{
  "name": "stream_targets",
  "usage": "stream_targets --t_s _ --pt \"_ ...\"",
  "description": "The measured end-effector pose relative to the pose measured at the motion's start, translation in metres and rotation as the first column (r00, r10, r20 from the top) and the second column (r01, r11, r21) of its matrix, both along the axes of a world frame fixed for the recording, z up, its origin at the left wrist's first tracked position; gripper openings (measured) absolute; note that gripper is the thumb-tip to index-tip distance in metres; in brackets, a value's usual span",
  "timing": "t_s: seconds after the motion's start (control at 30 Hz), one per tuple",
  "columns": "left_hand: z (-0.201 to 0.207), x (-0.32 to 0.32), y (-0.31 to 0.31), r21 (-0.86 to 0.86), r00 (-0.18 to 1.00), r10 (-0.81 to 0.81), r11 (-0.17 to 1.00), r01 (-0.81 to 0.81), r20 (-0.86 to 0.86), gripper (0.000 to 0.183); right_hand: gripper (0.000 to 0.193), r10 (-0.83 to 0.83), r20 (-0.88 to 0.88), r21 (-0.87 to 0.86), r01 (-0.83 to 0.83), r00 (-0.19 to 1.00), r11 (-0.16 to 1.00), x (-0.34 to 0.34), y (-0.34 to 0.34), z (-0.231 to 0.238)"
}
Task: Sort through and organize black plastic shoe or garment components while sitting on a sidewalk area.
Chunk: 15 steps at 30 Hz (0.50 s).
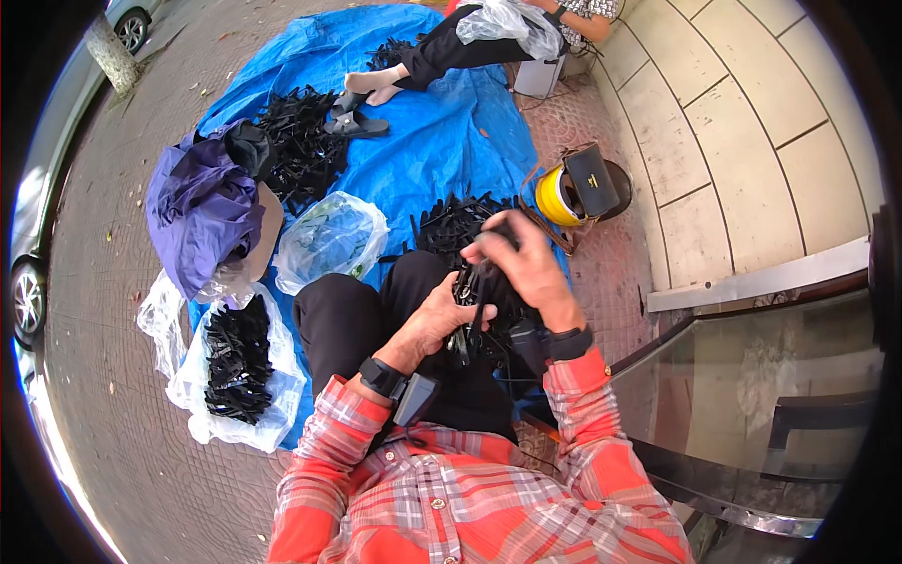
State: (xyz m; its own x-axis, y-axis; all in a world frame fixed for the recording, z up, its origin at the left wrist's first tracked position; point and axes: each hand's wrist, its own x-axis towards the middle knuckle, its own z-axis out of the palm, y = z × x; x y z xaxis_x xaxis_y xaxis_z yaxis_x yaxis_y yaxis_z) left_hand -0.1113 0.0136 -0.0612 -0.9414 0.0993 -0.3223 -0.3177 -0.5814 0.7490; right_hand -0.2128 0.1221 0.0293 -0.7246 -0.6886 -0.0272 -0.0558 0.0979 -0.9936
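Note:
My left hand [439, 312] is over my lap, its thumb and fingers closed around thin black strips [483, 303] with ends sticking out past the thumb. Close by on the right, my right hand [528, 260] is raised with fingers curled in a pinch. Motion blurs its fingertips, and the dark piece between them is too smeared to name. Below and beyond both hands lies a heap of black strips [449, 224], partly hidden by my hands and knees.
Blue tarp [423, 160] covers the ground. Left are a clear plastic bag [331, 235], a purple cloth bundle [202, 211] and a white bag of black strips [238, 362]. A yellow bucket [556, 195] with a dark bag stands right. Another person's feet [376, 83] rest ahead.

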Motion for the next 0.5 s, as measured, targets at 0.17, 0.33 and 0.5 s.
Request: stream_targets --t_s 0.17,0.33,0.5 --pt "0.010 -0.001 -0.004 0.346 0.981 -0.105 0.937 0.044 0.160 0.033 0.024 -0.334 0.458 -0.322 0.504 0.824 0.802 -0.017 0.060 -0.003" --pt "0.009 -0.001 -0.003 0.500 0.978 -0.095 0.866 -0.010 0.184 0.034 0.033 -0.026 0.780 -0.436 0.572 0.626 0.695 0.005 0.100 -0.043" --pt "0.001 -0.002 0.002 0.194 1.000 -0.004 0.981 0.004 0.001 0.050 0.035 -0.272 0.751 -0.143 0.551 0.602 0.822 0.044 0.079 -0.033"
